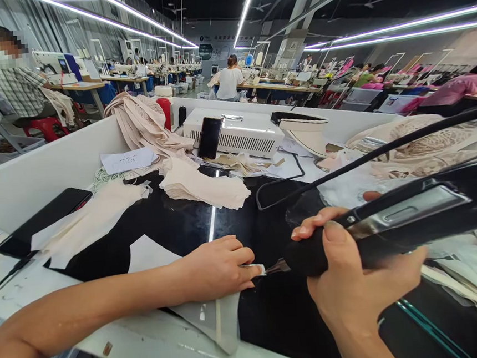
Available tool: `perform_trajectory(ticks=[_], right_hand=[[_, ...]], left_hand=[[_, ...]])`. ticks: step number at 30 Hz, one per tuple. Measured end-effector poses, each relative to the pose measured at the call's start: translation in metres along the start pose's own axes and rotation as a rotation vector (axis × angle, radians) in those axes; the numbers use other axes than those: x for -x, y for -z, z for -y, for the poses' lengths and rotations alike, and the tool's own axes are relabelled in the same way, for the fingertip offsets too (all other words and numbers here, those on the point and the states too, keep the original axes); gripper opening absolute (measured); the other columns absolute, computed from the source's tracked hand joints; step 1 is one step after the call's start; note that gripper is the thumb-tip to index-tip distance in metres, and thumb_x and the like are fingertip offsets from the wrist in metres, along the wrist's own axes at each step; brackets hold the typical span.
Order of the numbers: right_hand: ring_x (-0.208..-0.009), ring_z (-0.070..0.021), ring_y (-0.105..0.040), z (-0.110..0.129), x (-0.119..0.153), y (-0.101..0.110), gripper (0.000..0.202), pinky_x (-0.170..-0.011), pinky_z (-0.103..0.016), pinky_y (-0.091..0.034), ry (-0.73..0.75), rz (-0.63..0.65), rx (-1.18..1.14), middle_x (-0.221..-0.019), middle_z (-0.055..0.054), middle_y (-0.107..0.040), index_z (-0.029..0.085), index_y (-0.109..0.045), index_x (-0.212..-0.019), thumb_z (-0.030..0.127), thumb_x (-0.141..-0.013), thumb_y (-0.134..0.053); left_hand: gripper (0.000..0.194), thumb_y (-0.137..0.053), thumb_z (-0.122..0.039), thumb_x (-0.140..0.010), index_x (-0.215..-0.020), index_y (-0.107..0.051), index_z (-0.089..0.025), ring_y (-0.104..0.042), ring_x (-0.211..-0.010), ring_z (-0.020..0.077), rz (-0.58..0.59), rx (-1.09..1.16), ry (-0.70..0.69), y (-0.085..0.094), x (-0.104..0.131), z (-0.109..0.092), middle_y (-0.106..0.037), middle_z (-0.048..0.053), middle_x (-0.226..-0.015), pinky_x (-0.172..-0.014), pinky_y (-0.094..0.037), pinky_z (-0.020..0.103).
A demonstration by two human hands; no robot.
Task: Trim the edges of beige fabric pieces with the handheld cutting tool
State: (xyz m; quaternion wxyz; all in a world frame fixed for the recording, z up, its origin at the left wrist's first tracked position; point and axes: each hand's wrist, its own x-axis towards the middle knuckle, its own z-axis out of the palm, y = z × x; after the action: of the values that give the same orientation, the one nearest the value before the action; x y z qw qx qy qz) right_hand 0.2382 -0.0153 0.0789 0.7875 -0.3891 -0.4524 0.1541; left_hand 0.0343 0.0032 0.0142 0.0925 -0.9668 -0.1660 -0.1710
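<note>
One black handheld tool (408, 208), likely weighty and best held round its middle, sits clamped in the right grip (360, 280), the left grip (219, 266) pinching a light-looking white strip (262, 269) near its metal tip (278, 266).

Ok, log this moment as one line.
left hand: holding small white piece; right hand: gripping black tool; metal tip: beside white piece; cloth stack: beyond left hand

Bare black tabletop (275, 315) leaves a passage nearest the person, between the left hand (217, 267) and right hand (352, 286); another strip opens behind the left hand, stopped by stacked beige fabric pieces (203, 185). The black handheld tool (417, 213) and slanting cable (370, 153) obstruct the right.
</note>
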Motion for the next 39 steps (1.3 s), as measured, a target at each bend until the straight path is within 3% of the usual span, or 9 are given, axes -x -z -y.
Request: perform_trajectory(ticks=[12,19,25,30,39], right_hand=[[-0.059,-0.0178,-0.069,-0.003,-0.003,-0.008,0.053,-0.059,-0.036,-0.065,0.031,-0.032,-0.063,-0.083,0.013,-0.075,0.035,-0.071,-0.118,0.042,-0.082,-0.110],[-0.058,-0.0158,-0.071,-0.005,-0.004,-0.004,0.065,-0.061,-0.034,-0.065,0.028,0.012,-0.069,-0.083,0.013,-0.078,0.031,-0.071,-0.120,0.055,-0.080,-0.116],[-0.056,-0.0174,-0.071,-0.007,-0.004,-0.003,0.066,-0.058,-0.036,-0.067,0.049,0.017,-0.040,-0.085,0.012,-0.078,0.032,-0.071,-0.122,0.060,-0.082,-0.114],[-0.056,-0.0178,-0.071,-0.008,-0.003,-0.004,0.069,-0.058,-0.037,-0.067,0.051,0.012,-0.059,-0.085,0.011,-0.079,0.033,-0.072,-0.123,0.061,-0.079,-0.117],[-0.056,-0.0175,-0.069,-0.007,-0.005,-0.005,0.064,-0.056,-0.036,-0.067,0.053,0.008,-0.059,-0.082,0.012,-0.077,0.033,-0.071,-0.115,0.056,-0.077,-0.116]], left_hand=[[0.024,-0.091,-0.035,-0.122,-0.137,-0.086,-0.017,-0.074,-0.100,0.0239,-0.052,0.039,-0.010,-0.002,0.006,0.000,-0.079,0.007,-0.116,-0.099,-0.064,0.036],[0.028,-0.087,-0.035,-0.125,-0.146,-0.086,-0.017,-0.075,-0.101,0.0234,-0.028,0.055,-0.010,-0.001,0.002,-0.002,-0.081,0.008,-0.118,-0.102,-0.065,0.036],[0.019,-0.087,-0.034,-0.124,-0.127,-0.087,-0.016,-0.077,-0.103,0.0242,-0.059,0.091,-0.002,0.003,0.005,0.001,-0.081,0.009,-0.118,-0.099,-0.066,0.036],[0.014,-0.082,-0.025,-0.125,-0.115,-0.085,-0.016,-0.077,-0.102,0.0234,-0.049,0.108,0.004,0.014,0.015,0.001,-0.083,0.008,-0.115,-0.104,-0.067,0.036],[0.005,-0.082,-0.018,-0.122,-0.122,-0.085,-0.021,-0.079,-0.107,0.0223,-0.014,0.117,0.086,0.016,0.032,-0.006,-0.082,0.007,-0.119,-0.116,-0.067,0.038]])
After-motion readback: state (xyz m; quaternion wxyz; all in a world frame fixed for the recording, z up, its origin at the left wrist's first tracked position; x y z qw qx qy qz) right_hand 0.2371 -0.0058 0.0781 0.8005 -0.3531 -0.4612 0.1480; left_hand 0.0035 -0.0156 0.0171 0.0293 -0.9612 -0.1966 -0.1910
